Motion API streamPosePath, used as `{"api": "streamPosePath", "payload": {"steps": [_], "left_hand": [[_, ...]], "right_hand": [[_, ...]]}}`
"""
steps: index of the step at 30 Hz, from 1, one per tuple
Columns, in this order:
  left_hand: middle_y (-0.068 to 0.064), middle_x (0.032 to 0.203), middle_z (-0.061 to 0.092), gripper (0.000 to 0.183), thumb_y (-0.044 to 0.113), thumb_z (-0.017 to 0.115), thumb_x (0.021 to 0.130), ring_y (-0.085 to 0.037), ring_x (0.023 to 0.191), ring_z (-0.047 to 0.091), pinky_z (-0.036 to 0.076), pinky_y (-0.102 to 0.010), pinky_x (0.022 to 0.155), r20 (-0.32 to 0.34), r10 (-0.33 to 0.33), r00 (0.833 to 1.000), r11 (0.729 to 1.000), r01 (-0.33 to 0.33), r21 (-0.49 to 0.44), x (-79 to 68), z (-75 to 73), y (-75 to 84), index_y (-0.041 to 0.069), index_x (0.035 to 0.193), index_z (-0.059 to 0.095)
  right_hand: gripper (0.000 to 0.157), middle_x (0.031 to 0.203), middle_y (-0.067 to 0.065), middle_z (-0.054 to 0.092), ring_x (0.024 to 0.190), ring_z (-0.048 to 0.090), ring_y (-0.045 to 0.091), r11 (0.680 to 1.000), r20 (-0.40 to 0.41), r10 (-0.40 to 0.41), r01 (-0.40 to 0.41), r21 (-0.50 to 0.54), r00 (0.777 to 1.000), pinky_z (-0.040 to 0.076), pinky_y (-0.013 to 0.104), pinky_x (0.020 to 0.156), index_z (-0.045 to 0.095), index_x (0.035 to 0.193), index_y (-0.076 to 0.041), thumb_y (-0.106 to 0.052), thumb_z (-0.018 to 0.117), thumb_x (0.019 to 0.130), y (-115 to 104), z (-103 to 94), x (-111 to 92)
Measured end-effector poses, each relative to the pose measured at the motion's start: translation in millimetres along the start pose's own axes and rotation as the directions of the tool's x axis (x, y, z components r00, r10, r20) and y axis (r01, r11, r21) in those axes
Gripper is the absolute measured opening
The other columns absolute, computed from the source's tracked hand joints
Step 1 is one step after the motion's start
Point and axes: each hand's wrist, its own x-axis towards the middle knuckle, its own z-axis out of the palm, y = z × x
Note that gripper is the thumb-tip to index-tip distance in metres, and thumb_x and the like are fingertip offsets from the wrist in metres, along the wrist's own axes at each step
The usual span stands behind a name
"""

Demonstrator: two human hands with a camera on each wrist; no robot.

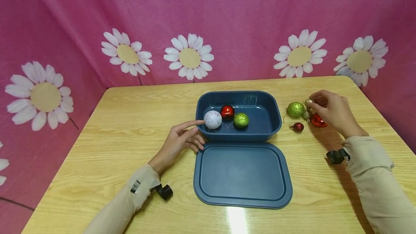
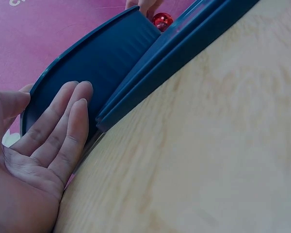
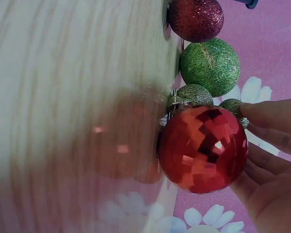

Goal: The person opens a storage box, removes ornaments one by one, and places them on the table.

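On a wooden table (image 1: 139, 125), we see a blue box (image 1: 268, 118) with its lid (image 1: 242, 176) lying on the near side. To the right of the box, our right hand (image 1: 334, 109) pinches a small gold ball (image 1: 308, 102) between thumb and fingers. Close about it lie a green glitter ball (image 1: 295, 109) to the left, a second gold ball (image 1: 306, 115) just nearer, a dark red ball (image 1: 298, 127) and a faceted red ball (image 3: 203, 150) partly under the hand. Our left hand (image 1: 180, 138), fingers loosely extended, touches the box at its left near corner. We judge that a light fingertip pinch, raised straight up, suits so small a ball best (its neighbours look ready to roll), with the left hand steadying the box.
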Motion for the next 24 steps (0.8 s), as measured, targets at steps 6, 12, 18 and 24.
{"api": "streamPosePath", "payload": {"steps": [6, 12, 18, 24], "left_hand": [[-0.018, 0.089, 0.072, 0.04, 0.022, 0.049, 0.107, -0.027, 0.073, 0.072, 0.061, -0.036, 0.061, 0.001, 0.007, 1.0, 1.0, -0.007, 0.0, 0.3, 0.7, 0.8, 0.004, 0.141, 0.054], [-0.018, 0.089, 0.072, 0.04, 0.024, 0.05, 0.106, -0.027, 0.074, 0.072, 0.061, -0.036, 0.061, 0.0, 0.003, 1.0, 1.0, -0.003, 0.001, -0.6, 0.7, 0.8, 0.005, 0.141, 0.055], [-0.019, 0.09, 0.072, 0.039, 0.022, 0.049, 0.107, -0.027, 0.074, 0.072, 0.061, -0.036, 0.062, 0.005, 0.004, 1.0, 1.0, -0.004, 0.012, -0.3, 0.2, 0.0, 0.004, 0.141, 0.054], [-0.02, 0.09, 0.072, 0.039, 0.021, 0.048, 0.107, -0.027, 0.074, 0.072, 0.061, -0.036, 0.062, 0.012, 0.017, 1.0, 1.0, -0.017, 0.024, 0.3, -0.5, 0.0, 0.002, 0.141, 0.053]], "right_hand": [[0.024, 0.105, 0.028, 0.07, 0.093, 0.069, 0.042, 1.0, 0.052, 0.005, -0.005, -0.012, 0.999, 0.035, 0.005, 0.067, 0.066, 0.112, 0.003, -0.015, 0.068, 0.095, 1.1, 0.1, 0.7], [0.022, 0.101, 0.028, 0.07, 0.093, 0.069, 0.044, 0.999, 0.095, -0.022, 0.025, -0.036, 0.995, 0.052, 0.038, 0.078, 0.067, 0.111, 0.006, -0.009, 0.067, 0.094, 2.6, 3.4, 0.8], [0.023, 0.1, 0.03, 0.07, 0.094, 0.067, 0.047, 0.999, 0.114, -0.027, 0.032, -0.038, 0.993, 0.047, 0.061, 0.085, 0.066, 0.113, 0.007, -0.007, 0.065, 0.095, 4.9, 4.7, 0.3], [0.024, 0.103, 0.029, 0.07, 0.095, 0.066, 0.045, 0.999, 0.109, -0.016, 0.019, -0.03, 0.994, 0.048, 0.058, 0.082, 0.065, 0.116, 0.007, -0.007, 0.063, 0.096, 0.5, -0.9, -0.7]]}}
